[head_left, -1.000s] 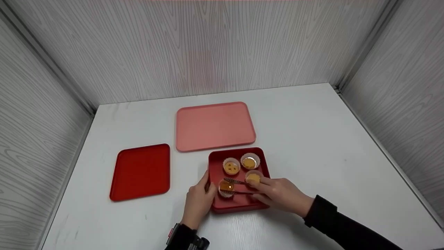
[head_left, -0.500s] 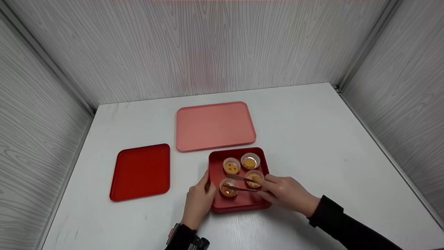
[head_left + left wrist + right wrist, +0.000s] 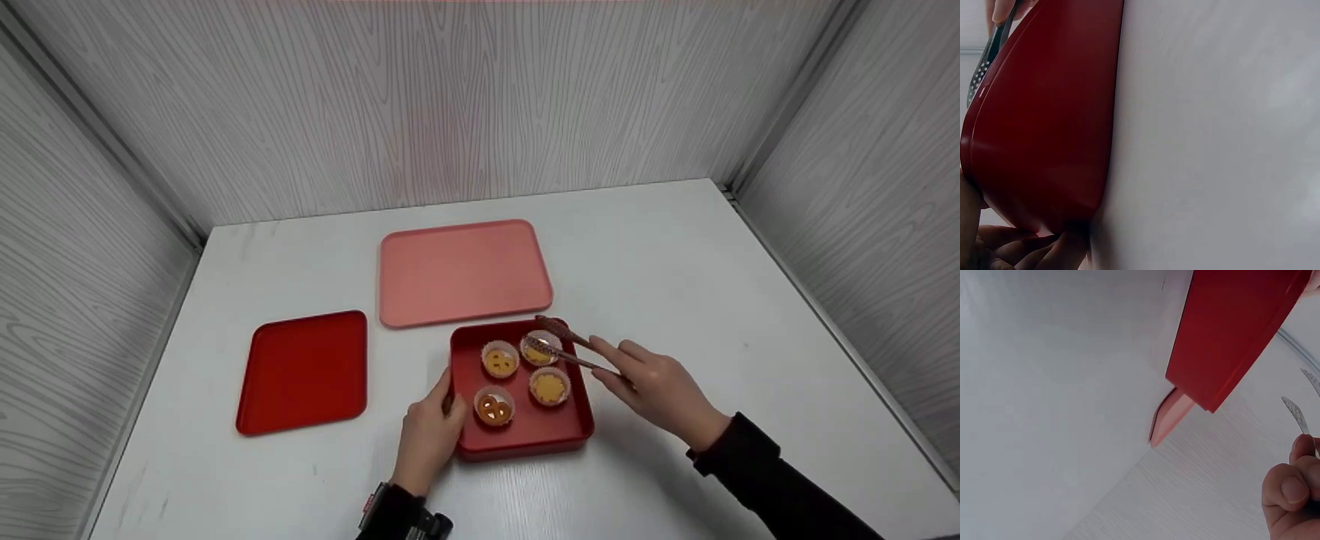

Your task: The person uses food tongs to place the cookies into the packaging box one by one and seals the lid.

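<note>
In the head view my left hand (image 3: 427, 435) grips the left side of a deep red box (image 3: 544, 435). In the left wrist view its fingers (image 3: 1067, 250) lie at the box's lower corner. My right hand (image 3: 656, 386) holds tongs (image 3: 555, 328) with the arms spread, tips over the box's back right corner. Paper cups stand in the box, each with a cookie: a glossy pretzel cookie (image 3: 493, 409) front left, a cookie with holes (image 3: 499, 364) back left, a yellow cookie (image 3: 550, 388) at the right. The back right cookie (image 3: 535, 358) is partly hidden by the tongs.
Behind the box lies a flat pink tray (image 3: 465, 274). A flat red tray (image 3: 304, 373) rests to the left. Grey wood-grain panels (image 3: 450, 105) stand at the back and both sides of the white table (image 3: 675, 262).
The right hand has moved right and away from me, taking the tongs from the front left pretzel cookie to the back right cup. The left hand stays on the box.
</note>
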Available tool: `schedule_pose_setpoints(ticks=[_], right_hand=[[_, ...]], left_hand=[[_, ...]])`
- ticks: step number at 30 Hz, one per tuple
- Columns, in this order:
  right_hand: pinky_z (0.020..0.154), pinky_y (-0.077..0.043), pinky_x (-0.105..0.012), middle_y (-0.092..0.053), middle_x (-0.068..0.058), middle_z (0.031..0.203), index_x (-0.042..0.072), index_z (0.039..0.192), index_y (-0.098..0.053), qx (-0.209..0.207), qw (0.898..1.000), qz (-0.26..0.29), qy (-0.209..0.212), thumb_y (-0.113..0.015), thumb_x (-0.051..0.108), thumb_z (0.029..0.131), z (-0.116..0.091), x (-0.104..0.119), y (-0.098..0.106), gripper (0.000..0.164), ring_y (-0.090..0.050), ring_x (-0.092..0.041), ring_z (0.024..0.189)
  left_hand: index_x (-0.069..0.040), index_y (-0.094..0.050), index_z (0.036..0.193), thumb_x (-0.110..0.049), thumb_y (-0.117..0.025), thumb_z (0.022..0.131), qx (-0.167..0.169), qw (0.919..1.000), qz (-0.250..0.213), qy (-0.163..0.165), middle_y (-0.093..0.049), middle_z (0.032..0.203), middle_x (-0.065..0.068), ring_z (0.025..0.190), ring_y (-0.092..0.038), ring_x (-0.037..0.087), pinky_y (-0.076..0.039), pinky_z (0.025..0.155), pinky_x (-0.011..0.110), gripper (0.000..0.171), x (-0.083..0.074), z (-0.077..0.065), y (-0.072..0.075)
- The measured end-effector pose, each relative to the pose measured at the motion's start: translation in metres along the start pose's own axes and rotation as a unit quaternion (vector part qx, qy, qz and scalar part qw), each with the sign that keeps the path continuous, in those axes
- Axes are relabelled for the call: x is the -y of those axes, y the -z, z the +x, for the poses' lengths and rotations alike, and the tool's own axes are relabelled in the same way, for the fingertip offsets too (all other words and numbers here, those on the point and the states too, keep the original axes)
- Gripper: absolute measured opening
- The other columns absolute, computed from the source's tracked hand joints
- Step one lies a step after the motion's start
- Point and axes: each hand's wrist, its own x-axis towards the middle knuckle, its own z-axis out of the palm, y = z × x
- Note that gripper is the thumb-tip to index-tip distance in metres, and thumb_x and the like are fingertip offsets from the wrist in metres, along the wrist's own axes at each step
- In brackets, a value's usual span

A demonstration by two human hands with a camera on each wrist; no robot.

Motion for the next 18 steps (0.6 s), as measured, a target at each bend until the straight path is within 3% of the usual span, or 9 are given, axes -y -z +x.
schedule_pose_setpoints(ticks=[4, 9, 18], right_hand=[[0.051, -0.04, -0.018, -0.054, -0.002, 0.077, 0.0, 0.132, -0.066, -0.021, 0.999, -0.011, -0.03, -0.086, 0.003, 0.078, 0.0, -0.009, 0.001, 0.057, -0.041, -0.003, 0.058], [0.051, -0.043, -0.021, -0.055, -0.004, 0.077, -0.003, 0.131, -0.066, -0.032, 0.996, -0.011, -0.077, -0.082, 0.0, 0.083, -0.003, -0.021, -0.006, 0.051, -0.046, -0.005, 0.057], [0.05, -0.046, -0.029, -0.057, -0.009, 0.079, -0.006, 0.132, -0.063, -0.017, 0.988, -0.03, -0.15, -0.074, 0.0, 0.089, -0.006, -0.034, -0.02, 0.045, -0.05, -0.01, 0.057]], left_hand=[[-0.007, -0.05, 0.151, -0.021, -0.058, 0.1, 0.0, 1.0, -0.001, -0.001, -0.07, 0.122, 0.021, 0.079, -0.054, 0.015, -0.05, 0.082, 0.04, 0.054, 0.001, 0.0, 0.0], [-0.007, -0.051, 0.151, -0.021, -0.058, 0.1, 0.0, 1.0, -0.002, -0.002, -0.073, 0.113, 0.021, 0.074, -0.051, 0.015, -0.049, 0.079, 0.039, 0.054, 0.0, 0.0, 0.0], [-0.008, -0.051, 0.151, -0.022, -0.058, 0.1, 0.003, 1.0, -0.001, 0.003, -0.071, 0.119, 0.022, 0.078, -0.052, 0.017, -0.049, 0.08, 0.04, 0.054, 0.0, 0.0, 0.001]])
